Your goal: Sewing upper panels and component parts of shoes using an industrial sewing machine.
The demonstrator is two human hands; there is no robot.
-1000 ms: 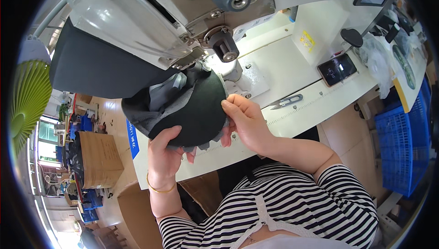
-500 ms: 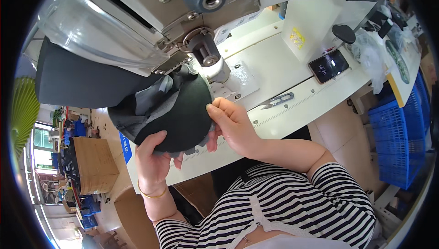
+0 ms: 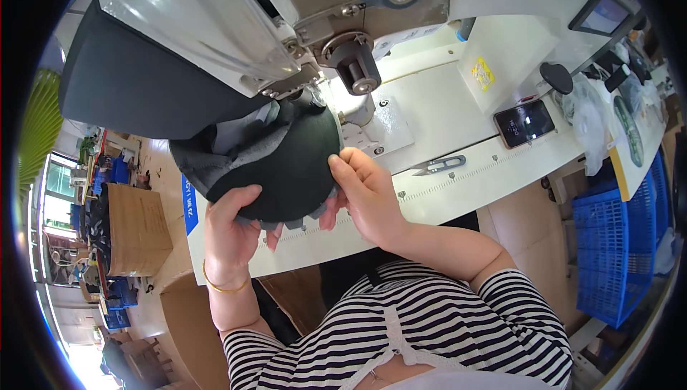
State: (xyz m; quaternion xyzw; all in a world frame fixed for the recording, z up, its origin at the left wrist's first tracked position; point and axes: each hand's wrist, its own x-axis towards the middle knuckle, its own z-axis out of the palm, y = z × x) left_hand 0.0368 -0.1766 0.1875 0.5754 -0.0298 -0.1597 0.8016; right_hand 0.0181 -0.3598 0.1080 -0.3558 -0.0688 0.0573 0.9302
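Observation:
Both hands grip a dark, curved fabric piece (image 3: 300, 168), rounded like a cap panel, with grey material showing inside its fold and a notched lower edge. My left hand (image 3: 232, 222) pinches the lower left rim, thumb on top and fingers underneath. On the right rim, my right hand (image 3: 363, 193) presses its thumb against the fabric, the other fingers curled behind. The piece's far edge lies under the working head of a sewing machine (image 3: 351, 68); the needle itself I cannot make out. A large dark grey sheet (image 3: 136, 75) hangs at the left, under a clear plastic guard (image 3: 186, 18).
Thread snips (image 3: 440, 164) and a phone (image 3: 524, 124) lie on the white machine table (image 3: 458, 118), along a printed ruler. Blue crates (image 3: 615, 247) stand at the right, below a side table with plastic bags. A cardboard box (image 3: 136, 229) is on the floor at the left.
The whole view has shifted, so the machine appears farther right. Both hands keep their hold on the fabric piece, which looks nearly unmoved under the machine head.

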